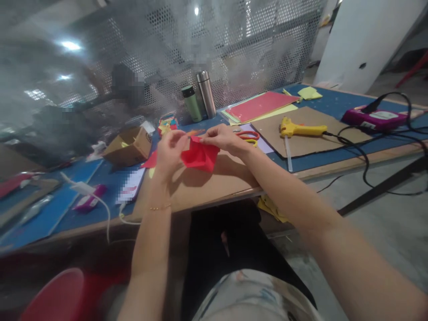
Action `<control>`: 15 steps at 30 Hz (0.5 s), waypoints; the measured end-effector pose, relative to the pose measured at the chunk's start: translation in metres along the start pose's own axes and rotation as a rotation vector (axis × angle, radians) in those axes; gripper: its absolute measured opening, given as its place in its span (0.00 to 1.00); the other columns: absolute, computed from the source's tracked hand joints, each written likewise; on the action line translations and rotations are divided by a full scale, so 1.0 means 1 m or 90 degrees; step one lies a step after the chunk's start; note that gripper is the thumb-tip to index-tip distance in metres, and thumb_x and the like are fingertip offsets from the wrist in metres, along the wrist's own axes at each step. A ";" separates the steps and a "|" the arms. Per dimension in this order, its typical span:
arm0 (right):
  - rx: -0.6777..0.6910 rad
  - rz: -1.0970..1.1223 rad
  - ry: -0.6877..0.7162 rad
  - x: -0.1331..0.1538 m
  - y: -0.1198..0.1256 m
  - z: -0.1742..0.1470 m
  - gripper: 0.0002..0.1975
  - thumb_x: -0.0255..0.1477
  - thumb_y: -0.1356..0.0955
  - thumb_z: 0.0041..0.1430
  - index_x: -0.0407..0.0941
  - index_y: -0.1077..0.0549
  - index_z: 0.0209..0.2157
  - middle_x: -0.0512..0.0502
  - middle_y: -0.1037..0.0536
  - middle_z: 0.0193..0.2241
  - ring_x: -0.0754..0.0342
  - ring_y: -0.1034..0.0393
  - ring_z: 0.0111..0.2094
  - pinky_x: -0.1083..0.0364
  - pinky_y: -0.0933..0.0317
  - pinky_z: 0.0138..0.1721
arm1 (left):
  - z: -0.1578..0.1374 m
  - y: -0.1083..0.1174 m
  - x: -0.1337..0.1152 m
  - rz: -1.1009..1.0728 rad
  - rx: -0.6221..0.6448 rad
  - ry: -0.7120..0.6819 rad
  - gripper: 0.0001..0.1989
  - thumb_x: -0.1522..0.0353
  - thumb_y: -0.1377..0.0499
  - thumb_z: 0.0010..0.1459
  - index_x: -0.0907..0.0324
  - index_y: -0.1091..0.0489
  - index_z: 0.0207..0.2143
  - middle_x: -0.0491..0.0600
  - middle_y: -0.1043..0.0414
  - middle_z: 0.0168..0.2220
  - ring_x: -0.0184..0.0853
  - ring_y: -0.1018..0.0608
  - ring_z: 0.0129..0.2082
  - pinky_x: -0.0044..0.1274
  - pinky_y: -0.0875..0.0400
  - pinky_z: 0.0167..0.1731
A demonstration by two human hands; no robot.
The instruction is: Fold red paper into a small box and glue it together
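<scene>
A folded piece of red paper (202, 157) is held up between my hands, above a sheet of brown cardboard (187, 189). My left hand (170, 151) has its fingers closed at the paper's left upper edge. From the other side, my right hand (219, 137) pinches the top edge between thumb and fingers. Just beyond the right hand lie scissors (249, 137) with red and yellow handles. Another flat red piece of paper (150, 160) shows beside my left wrist.
A yellow glue gun (302, 129) rests on cardboard at right, its cord running to a purple power strip (374, 118). Behind stand a green bottle (192, 104) and a steel flask (206, 94). Left are a cardboard box (129, 147) and a phone (131, 186). Coloured sheets (262, 107) lie at the back.
</scene>
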State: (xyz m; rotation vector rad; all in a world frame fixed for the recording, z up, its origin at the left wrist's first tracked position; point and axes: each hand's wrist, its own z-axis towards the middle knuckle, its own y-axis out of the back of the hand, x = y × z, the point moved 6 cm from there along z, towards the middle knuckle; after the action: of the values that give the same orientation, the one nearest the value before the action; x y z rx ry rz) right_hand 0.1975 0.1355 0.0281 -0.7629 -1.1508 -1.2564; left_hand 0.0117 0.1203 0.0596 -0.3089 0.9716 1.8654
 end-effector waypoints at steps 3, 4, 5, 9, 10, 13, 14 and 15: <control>-0.082 -0.017 -0.028 0.001 0.010 0.002 0.15 0.26 0.27 0.57 0.43 0.31 0.19 0.55 0.36 0.15 0.61 0.44 0.20 0.58 0.51 0.22 | -0.016 0.011 -0.029 0.146 -0.071 -0.112 0.07 0.62 0.38 0.67 0.55 0.23 0.41 0.51 0.22 0.43 0.38 0.22 0.45 0.32 0.26 0.49; -0.100 -0.027 -0.031 0.002 0.012 0.002 0.15 0.25 0.27 0.57 0.43 0.31 0.19 0.55 0.37 0.14 0.61 0.44 0.19 0.58 0.51 0.22 | -0.024 0.011 -0.040 0.175 -0.059 -0.148 0.07 0.63 0.40 0.68 0.54 0.23 0.42 0.51 0.22 0.44 0.39 0.22 0.46 0.33 0.26 0.51; -0.114 -0.042 -0.031 0.003 0.014 0.002 0.15 0.25 0.28 0.57 0.43 0.31 0.19 0.56 0.37 0.14 0.61 0.44 0.19 0.58 0.51 0.22 | -0.033 0.009 -0.051 0.203 -0.035 -0.187 0.06 0.64 0.39 0.68 0.53 0.22 0.43 0.51 0.22 0.46 0.40 0.22 0.49 0.35 0.27 0.54; -0.117 -0.118 -0.035 0.004 0.016 0.001 0.14 0.24 0.28 0.55 0.43 0.31 0.18 0.55 0.38 0.15 0.61 0.44 0.21 0.57 0.51 0.25 | -0.054 -0.010 -0.074 0.326 0.142 -0.246 0.12 0.65 0.35 0.64 0.50 0.21 0.50 0.54 0.26 0.58 0.48 0.27 0.59 0.45 0.37 0.64; -0.108 -0.134 -0.037 0.004 0.015 0.000 0.13 0.24 0.28 0.54 0.42 0.31 0.18 0.55 0.38 0.15 0.61 0.44 0.22 0.57 0.51 0.25 | -0.054 -0.014 -0.073 0.346 0.190 -0.233 0.13 0.65 0.35 0.64 0.49 0.21 0.51 0.55 0.26 0.58 0.50 0.27 0.60 0.46 0.39 0.64; -0.088 -0.156 -0.036 0.006 0.011 -0.001 0.12 0.23 0.29 0.53 0.42 0.30 0.19 0.55 0.38 0.16 0.60 0.44 0.23 0.57 0.51 0.27 | -0.049 -0.024 -0.060 0.351 0.299 -0.175 0.11 0.65 0.36 0.63 0.49 0.19 0.48 0.54 0.23 0.51 0.51 0.26 0.57 0.47 0.40 0.63; -0.083 -0.156 -0.037 0.006 0.010 -0.001 0.12 0.23 0.29 0.54 0.42 0.30 0.19 0.55 0.38 0.17 0.60 0.44 0.24 0.57 0.50 0.27 | -0.047 -0.027 -0.056 0.333 0.325 -0.157 0.10 0.64 0.36 0.63 0.49 0.18 0.46 0.53 0.21 0.49 0.50 0.26 0.56 0.47 0.40 0.63; -0.081 -0.153 -0.038 0.006 0.009 -0.002 0.12 0.23 0.29 0.54 0.42 0.31 0.19 0.54 0.38 0.17 0.60 0.44 0.24 0.57 0.50 0.27 | -0.045 -0.030 -0.053 0.309 0.346 -0.137 0.09 0.64 0.36 0.63 0.49 0.18 0.45 0.52 0.20 0.47 0.49 0.25 0.55 0.46 0.39 0.63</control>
State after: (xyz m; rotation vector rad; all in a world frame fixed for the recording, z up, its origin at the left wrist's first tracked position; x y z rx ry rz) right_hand 0.2061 0.1337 0.0351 -0.7773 -1.2480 -1.5270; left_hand 0.0544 0.0586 0.0467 0.4835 1.4354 1.9063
